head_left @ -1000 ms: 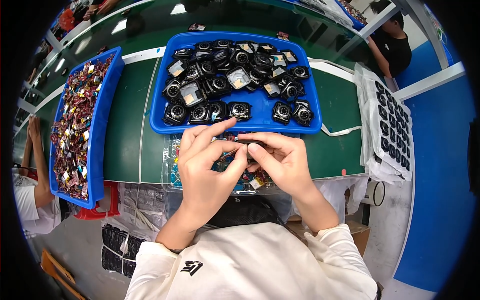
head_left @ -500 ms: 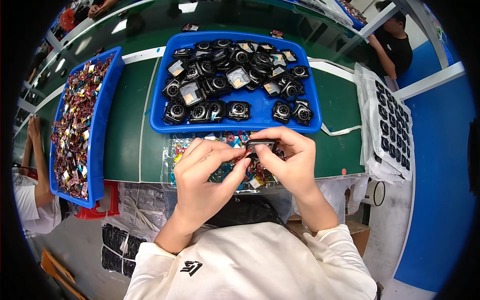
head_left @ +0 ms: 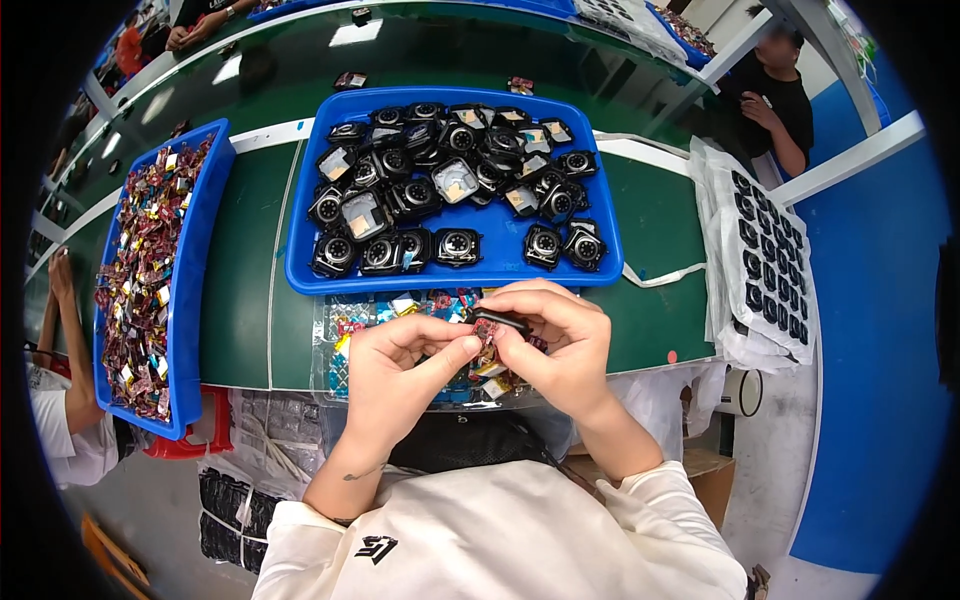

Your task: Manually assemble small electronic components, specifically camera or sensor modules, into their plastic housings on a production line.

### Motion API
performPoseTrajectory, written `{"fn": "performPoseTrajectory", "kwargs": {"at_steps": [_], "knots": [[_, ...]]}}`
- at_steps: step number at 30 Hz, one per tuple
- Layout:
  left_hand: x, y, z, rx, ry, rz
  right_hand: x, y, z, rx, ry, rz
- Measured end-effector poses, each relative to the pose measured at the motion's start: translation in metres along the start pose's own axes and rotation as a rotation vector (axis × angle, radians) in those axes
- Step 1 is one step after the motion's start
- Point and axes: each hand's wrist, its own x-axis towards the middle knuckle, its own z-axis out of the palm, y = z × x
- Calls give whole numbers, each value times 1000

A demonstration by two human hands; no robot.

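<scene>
Close together in front of the big blue tray (head_left: 500,252), my two hands work on one small black watch case (head_left: 503,319). My right hand (head_left: 560,350) grips the case between thumb and fingers. Thumb and forefinger of my left hand (head_left: 400,365) pinch a small red circuit board (head_left: 485,331) at the case's left end; whether the board is joined to the case I cannot tell. Beneath my hands lies a clear plastic sheet or bag (head_left: 322,350) with red, blue and yellow electronic parts. The blue tray holds many black watch cases (head_left: 458,246), some showing pale insides.
On the left stands a long blue tray (head_left: 200,250) heaped with small red boards. Stacked white sheets with black watch-shaped parts (head_left: 765,250) lie at the right edge. A person in black (head_left: 785,110) is beyond them. Another person's arms (head_left: 65,310) reach in at far left.
The watch case has tilted, and the red board shows more clearly between my fingers. My hands have moved slightly down in the picture as the whole view shifted. The person in black has raised a hand.
</scene>
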Motion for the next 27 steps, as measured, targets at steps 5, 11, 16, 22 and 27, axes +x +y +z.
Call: {"fn": "performPoseTrajectory", "kwargs": {"at_steps": [5,11,16,22,27], "knots": [[6,4,-1,75,14,35,1,-3,-5,98,-7,24],[8,6,0,194,60,20,2,-8,-9,63,-1,69],[6,-9,-4,193,8,88,54,-17,-48,130,2,84],[0,-13,-5,155,-28,123,186,34,-163,-221,417,75],[-1,-18,-6,183,-28,203,229,126,-260,-307,818,432]]}}
